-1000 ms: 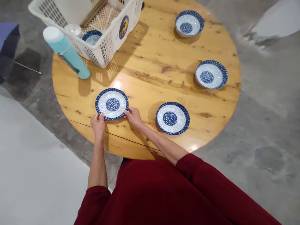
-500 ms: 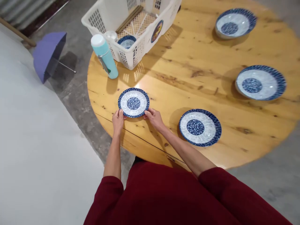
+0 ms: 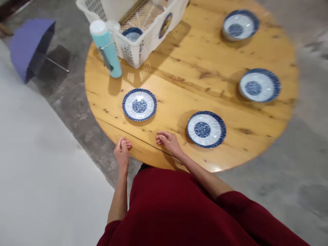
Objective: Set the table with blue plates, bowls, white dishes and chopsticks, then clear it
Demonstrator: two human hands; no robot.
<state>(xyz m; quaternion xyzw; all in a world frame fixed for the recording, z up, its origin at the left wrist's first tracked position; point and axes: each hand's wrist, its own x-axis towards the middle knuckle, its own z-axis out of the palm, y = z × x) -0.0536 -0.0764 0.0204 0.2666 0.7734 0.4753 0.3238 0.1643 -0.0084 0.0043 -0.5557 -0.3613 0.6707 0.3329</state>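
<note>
A blue-and-white plate (image 3: 139, 105) lies flat on the round wooden table (image 3: 176, 85), with neither hand touching it. My left hand (image 3: 122, 149) is at the table's near-left edge, below the plate, its fingers curled and nothing in them. Over the tabletop, between that plate and a deeper blue-rimmed dish (image 3: 206, 129), my right hand (image 3: 168, 140) has its fingers curled in, also with nothing held. Two matching bowls, a nearer bowl (image 3: 260, 85) and a farther bowl (image 3: 241, 25), stand along the table's right side.
At the back left is a white plastic basket (image 3: 151, 48) with a small blue-rimmed bowl (image 3: 132, 34) and sticks inside. A light-blue bottle (image 3: 107, 51) stands beside it. On the floor to the left lies an open purple umbrella (image 3: 30, 46), near a white surface (image 3: 51, 164).
Both hands have let go of the plate and drawn back toward my body, fingers curling. The plate stays on the table. The whole view has shifted a little.
</note>
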